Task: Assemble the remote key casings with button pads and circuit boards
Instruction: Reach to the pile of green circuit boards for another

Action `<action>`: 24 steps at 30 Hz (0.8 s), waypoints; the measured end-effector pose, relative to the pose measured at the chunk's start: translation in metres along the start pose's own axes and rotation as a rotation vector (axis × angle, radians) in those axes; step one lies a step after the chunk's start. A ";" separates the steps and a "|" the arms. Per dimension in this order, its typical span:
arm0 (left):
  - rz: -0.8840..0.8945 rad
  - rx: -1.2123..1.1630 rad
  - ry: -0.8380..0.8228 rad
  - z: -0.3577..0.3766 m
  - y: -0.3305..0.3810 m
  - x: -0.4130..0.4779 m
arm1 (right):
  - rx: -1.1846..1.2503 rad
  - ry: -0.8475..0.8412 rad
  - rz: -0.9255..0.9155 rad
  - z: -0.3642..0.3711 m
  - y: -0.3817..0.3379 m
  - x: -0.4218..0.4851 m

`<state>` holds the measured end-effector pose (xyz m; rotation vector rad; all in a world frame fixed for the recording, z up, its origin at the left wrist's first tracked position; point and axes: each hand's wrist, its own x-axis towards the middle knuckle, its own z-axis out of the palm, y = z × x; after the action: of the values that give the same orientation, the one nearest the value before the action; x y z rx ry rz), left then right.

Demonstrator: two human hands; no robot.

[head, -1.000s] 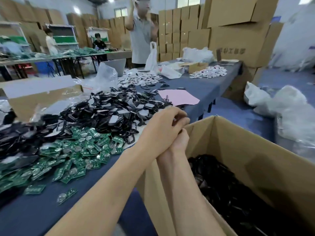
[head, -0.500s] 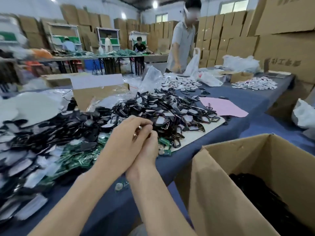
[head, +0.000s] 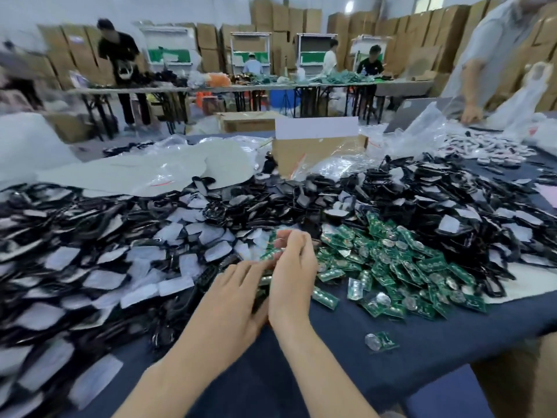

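A wide heap of black remote key casings (head: 301, 200) covers the back of the blue-clothed table (head: 346, 342). To the left lie several black pieces with white backing (head: 99, 279). Green circuit boards (head: 407, 260) with round coin cells are piled right of centre, and one stray board (head: 380, 341) lies alone near the front. My left hand (head: 232, 303) hovers low with fingers spread where the black pieces meet the green boards. My right hand (head: 294, 273) is beside it, fingers curled just above the left edge of the green boards. Motion blur hides whether it pinches anything.
A cardboard box (head: 313, 152) and clear plastic bags (head: 150, 173) sit behind the heaps. Small white parts (head: 488, 149) lie at the far right, where another person (head: 494, 55) leans over the table. A brown carton (head: 527, 372) stands at the lower right corner.
My view swung left from the carton to the table. Both hands, pressed together over the carton's edge a second ago, have moved over the piles and separated, the left one spreading open.
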<state>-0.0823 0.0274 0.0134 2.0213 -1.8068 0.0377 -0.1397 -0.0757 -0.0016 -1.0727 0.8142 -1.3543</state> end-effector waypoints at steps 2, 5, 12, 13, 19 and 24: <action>0.000 0.090 -0.003 0.002 -0.006 -0.003 | -0.046 -0.026 -0.067 -0.002 -0.006 0.001; 0.069 0.200 0.012 0.008 -0.009 0.004 | -0.122 0.004 -0.121 -0.004 -0.010 0.009; 0.137 0.314 0.012 0.027 -0.003 0.039 | -0.126 0.199 -0.131 -0.022 -0.009 0.036; 0.134 0.321 0.008 0.029 -0.001 0.044 | -0.115 0.240 -0.136 -0.024 -0.009 0.039; 0.163 0.329 0.031 0.044 0.007 0.076 | -0.006 0.377 -0.122 -0.028 -0.011 0.045; 0.090 0.336 -0.128 0.056 0.013 0.108 | 0.019 0.425 -0.118 -0.032 -0.011 0.048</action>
<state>-0.0930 -0.0933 -0.0011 2.2074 -2.0866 0.2605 -0.1686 -0.1266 0.0038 -0.8376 1.0555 -1.7184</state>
